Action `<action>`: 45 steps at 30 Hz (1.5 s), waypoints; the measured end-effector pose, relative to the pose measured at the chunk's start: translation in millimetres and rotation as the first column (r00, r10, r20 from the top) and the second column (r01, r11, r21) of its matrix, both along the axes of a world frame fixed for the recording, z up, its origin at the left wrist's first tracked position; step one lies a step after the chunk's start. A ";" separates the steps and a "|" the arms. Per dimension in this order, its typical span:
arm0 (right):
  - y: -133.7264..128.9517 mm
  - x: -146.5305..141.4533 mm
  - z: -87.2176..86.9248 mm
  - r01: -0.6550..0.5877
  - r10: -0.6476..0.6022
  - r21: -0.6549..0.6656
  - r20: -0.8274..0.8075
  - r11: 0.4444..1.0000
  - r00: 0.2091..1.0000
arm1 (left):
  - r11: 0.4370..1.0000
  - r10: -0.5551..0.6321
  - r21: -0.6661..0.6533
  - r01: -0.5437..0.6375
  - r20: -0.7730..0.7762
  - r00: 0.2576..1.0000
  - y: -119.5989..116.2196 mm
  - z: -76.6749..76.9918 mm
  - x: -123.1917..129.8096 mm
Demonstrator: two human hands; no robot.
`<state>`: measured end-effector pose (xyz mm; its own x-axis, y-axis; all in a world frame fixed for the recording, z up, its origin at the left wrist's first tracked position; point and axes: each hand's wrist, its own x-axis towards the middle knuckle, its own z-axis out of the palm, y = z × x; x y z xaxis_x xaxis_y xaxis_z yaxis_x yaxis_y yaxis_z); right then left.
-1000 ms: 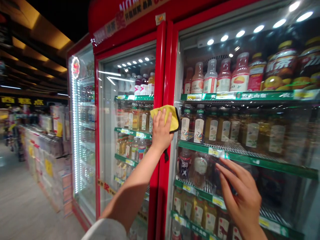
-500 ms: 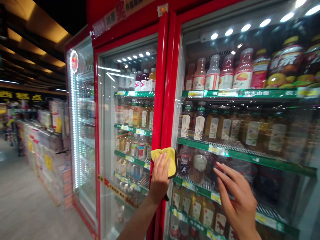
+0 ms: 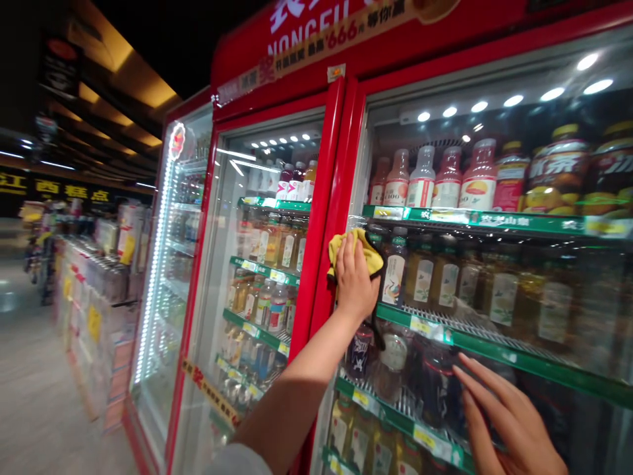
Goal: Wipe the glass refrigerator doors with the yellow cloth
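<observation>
My left hand [image 3: 356, 277] presses a yellow cloth [image 3: 337, 254] with a dark edge flat against the right door's red frame and the adjoining glass. Its fingers lie over the cloth, and a dark strip of the edging hangs below the palm. My right hand [image 3: 512, 422] is at the lower right in front of the glass door [image 3: 558, 376], fingers stretched out and holding nothing. Whether its fingertips touch the glass I cannot tell. Behind the glass, bottled drinks [image 3: 449, 284] stand in rows on shelves with green price strips [image 3: 514, 359].
The red drinks fridge [image 3: 297, 59] has a second glass door [image 3: 225, 231] to the left. Beyond it stands another lit fridge [image 3: 171, 277]. Stacked goods [image 3: 89, 297] line the grey floor [image 3: 30, 369] at far left. A printed strip [image 3: 210, 392] crosses the left door low down.
My left hand has slid the cloth up the door frame and slightly right onto the glass. My right hand sits lower and further right in view. The view has tilted upward.
</observation>
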<state>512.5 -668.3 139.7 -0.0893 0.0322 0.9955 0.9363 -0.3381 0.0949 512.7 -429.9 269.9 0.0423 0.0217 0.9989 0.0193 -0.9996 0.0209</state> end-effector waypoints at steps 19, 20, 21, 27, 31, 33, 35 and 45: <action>-47.1 21.3 7.4 0.058 -0.057 -0.036 0.014 0.998 0.998 | 0.994 0.083 -0.079 -0.081 0.013 0.996 -29.6 9.8 7.5; -48.0 21.3 6.4 0.054 -0.054 -0.035 0.009 0.998 0.999 | 0.996 0.081 -0.048 -0.081 0.005 0.997 -35.7 13.0 8.0; -49.1 21.4 4.4 0.049 -0.049 -0.028 0.008 0.998 0.999 | 0.997 0.078 0.016 -0.078 -0.019 0.997 -39.9 9.3 7.0; -64.6 30.0 -12.8 0.060 -0.058 -0.074 0.029 0.995 0.998 | 0.928 0.159 0.363 -0.084 -0.183 0.970 -14.9 -55.2 -16.7; -78.0 37.7 -5.8 0.123 -0.120 -0.075 0.049 0.989 0.992 | 0.986 0.158 0.075 -0.150 -0.117 0.980 -10.4 -20.8 -13.4; -81.1 39.1 2.0 0.159 -0.159 -0.035 0.014 0.987 0.987 | 0.992 0.123 -0.003 -0.124 -0.082 0.989 -29.4 5.5 -2.5; -81.6 38.9 8.4 0.193 -0.193 -0.004 -0.022 0.981 0.981 | 0.995 0.093 0.033 -0.091 -0.087 0.992 -54.8 15.3 7.8; -80.7 33.0 7.7 0.284 -0.285 -0.024 -0.077 0.959 0.955 | 0.818 0.043 0.572 0.062 -0.168 0.985 -14.6 -38.1 -12.1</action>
<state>545.5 -749.0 147.4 0.0041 0.0572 0.9984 0.8062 -0.5908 0.0306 500.6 -444.5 231.8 0.2046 -0.5532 0.8075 -0.0391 -0.8289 -0.5580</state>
